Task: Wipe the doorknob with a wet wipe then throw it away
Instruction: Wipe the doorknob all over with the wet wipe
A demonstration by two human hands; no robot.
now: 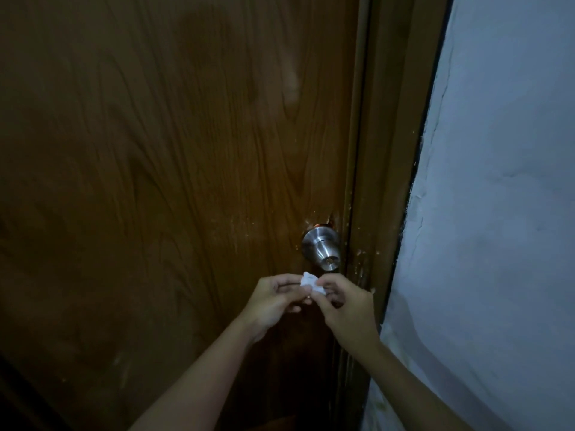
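Observation:
A round silver doorknob (322, 250) sticks out of the brown wooden door (174, 169) near its right edge. Just below the knob, a small crumpled white wet wipe (312, 283) is pinched between both hands. My left hand (273, 301) grips its left side with thumb and fingers. My right hand (345, 303) grips its right side. The wipe is apart from the knob, a short way under it.
The brown door frame (389, 157) runs down the right of the door. A pale blue-white wall (497, 197) with cracked paint fills the right side. The scene is dim.

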